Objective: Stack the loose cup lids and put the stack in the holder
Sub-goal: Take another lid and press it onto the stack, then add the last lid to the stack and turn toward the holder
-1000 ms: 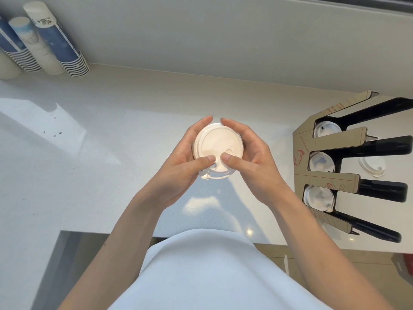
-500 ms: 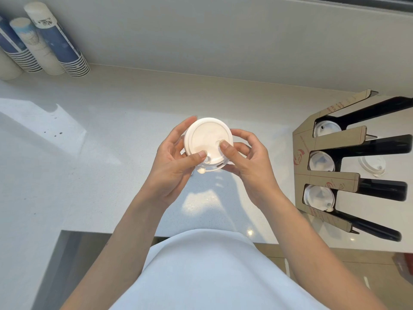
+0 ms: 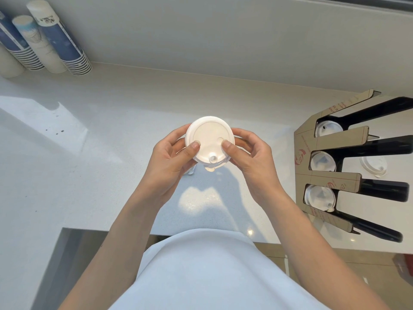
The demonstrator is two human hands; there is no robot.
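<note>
White worktop [image 3: 111,135] | both hands' fingers [image 3: 194,146] closed around lid stack [image 3: 210,139], thumbs pressing to seat lids | holder [image 3: 335,175] right of stack, unfilled by it

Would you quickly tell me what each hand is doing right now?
Left hand: closed on the lid stack.
Right hand: closed on the same lid stack.
</note>
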